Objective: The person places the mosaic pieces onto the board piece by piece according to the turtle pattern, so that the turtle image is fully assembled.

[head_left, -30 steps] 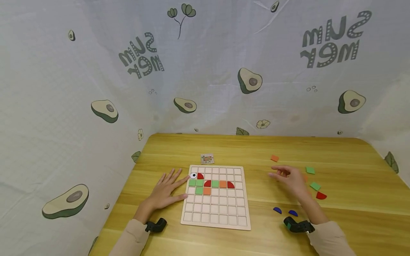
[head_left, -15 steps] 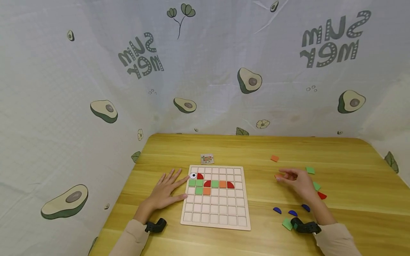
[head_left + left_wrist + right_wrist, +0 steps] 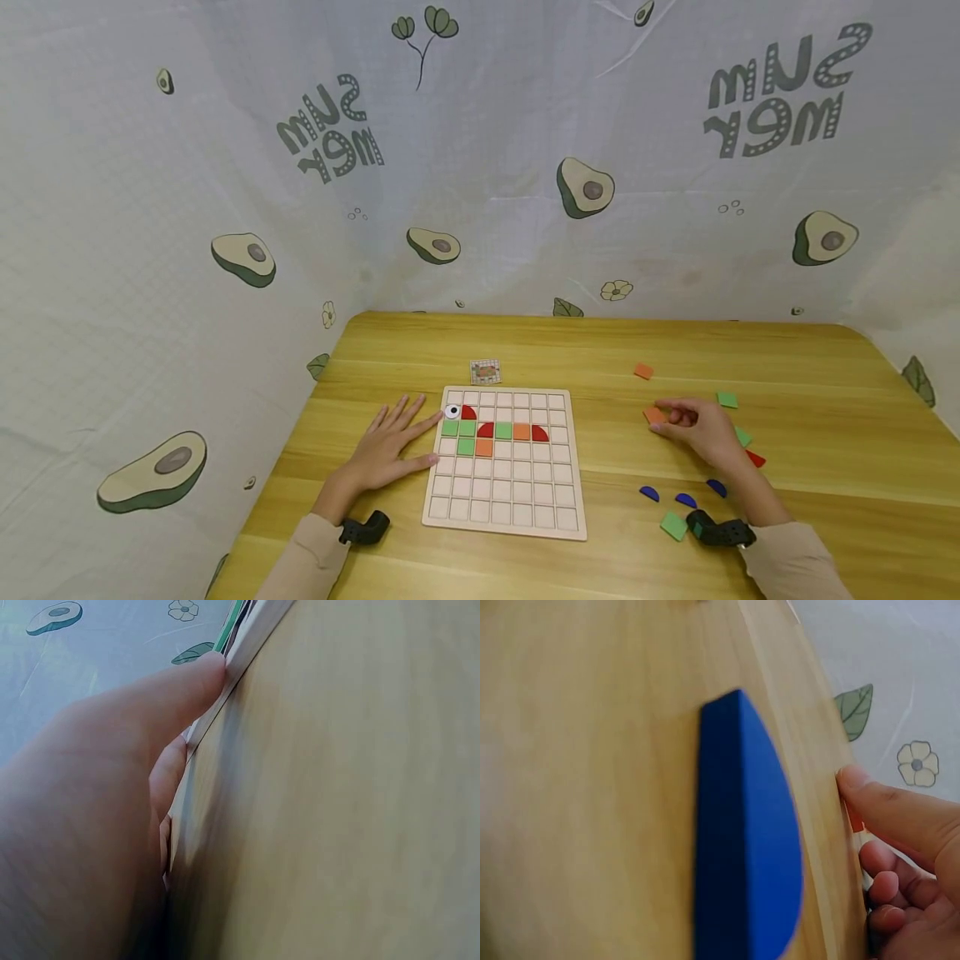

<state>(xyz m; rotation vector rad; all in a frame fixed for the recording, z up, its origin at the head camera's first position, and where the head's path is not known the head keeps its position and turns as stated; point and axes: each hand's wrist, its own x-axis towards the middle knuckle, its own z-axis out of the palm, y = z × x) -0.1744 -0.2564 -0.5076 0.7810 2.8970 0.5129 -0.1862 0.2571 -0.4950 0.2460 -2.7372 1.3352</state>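
Note:
My left hand [image 3: 386, 450] lies on the table with fingers spread, its thumb and index fingertips at the left edge of a wooden grid board [image 3: 517, 492]. On the board sit an eye disc [image 3: 452, 412], red quarter-round pieces [image 3: 540, 433], green square tiles [image 3: 503, 431] and orange ones [image 3: 484, 447]. To the right, my right hand [image 3: 701, 429] pinches an orange square tile [image 3: 654, 416] between thumb and index finger, the other fingers curled. In the right wrist view, the thumb mostly hides that tile [image 3: 854, 817]. The left wrist view has my left thumb [image 3: 199, 679] against the board's edge.
Around my right hand lie loose green tiles [image 3: 673, 525], another orange tile [image 3: 643, 371], a red piece [image 3: 755, 458] partly behind the wrist, and blue half-round pieces [image 3: 649, 493]. A small printed pattern card [image 3: 485, 372] lies behind the board. Patterned cloth [image 3: 495, 267] hangs at the table's far edge.
My right hand has shifted right and now pinches the orange tile, which sits farther left than before. A green tile and a blue piece near the wrist have come into sight. My left hand stays put.

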